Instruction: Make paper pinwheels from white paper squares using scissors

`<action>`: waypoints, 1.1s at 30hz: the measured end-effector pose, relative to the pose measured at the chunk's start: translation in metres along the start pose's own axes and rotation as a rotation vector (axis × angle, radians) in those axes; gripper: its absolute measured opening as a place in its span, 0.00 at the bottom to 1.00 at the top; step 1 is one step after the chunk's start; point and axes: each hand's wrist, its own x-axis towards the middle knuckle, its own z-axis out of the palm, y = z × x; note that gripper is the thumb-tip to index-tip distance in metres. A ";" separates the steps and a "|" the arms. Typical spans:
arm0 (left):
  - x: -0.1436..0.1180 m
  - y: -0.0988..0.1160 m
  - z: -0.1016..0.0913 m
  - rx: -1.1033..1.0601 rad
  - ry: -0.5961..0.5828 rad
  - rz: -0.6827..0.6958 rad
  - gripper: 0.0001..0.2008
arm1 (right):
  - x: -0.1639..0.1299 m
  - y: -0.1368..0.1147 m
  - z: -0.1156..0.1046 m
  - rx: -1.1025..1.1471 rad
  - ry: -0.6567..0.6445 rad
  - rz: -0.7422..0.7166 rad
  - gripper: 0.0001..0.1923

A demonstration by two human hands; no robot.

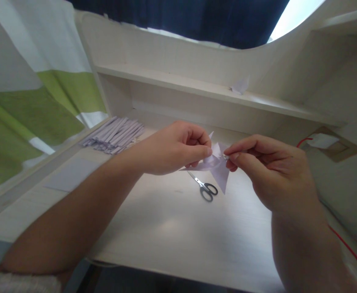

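Note:
A thin whitish paper piece [221,174] with several pointed corners, shaped like a paper pinwheel, is held up above the desk between my hands. My left hand [178,148] grips its left side between thumb and bent fingers. At its middle, the thumb and forefinger of my right hand [263,167] pinch it; a small pale bit shows at those fingertips, too small to name. Below the paper, scissors [206,189] with black handles lie on the desk, their blades pointing up and left, partly hidden by the paper.
A pile of rolled paper sticks [117,133] lies at the back left of the desk [172,228]. Nearer is a flat paper sheet [71,174]. Another folded paper piece [240,86] rests on the shelf [172,79]. A red cord [352,254] runs along the right side.

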 end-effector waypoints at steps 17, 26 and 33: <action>-0.003 0.003 0.001 -0.055 0.031 0.034 0.04 | -0.003 -0.003 -0.002 0.019 0.005 -0.014 0.09; -0.003 0.002 0.002 0.049 0.091 0.076 0.04 | -0.005 -0.006 0.001 0.051 0.026 -0.016 0.07; -0.003 0.001 0.002 -0.079 0.053 0.050 0.03 | -0.005 -0.007 0.000 0.040 0.031 -0.009 0.06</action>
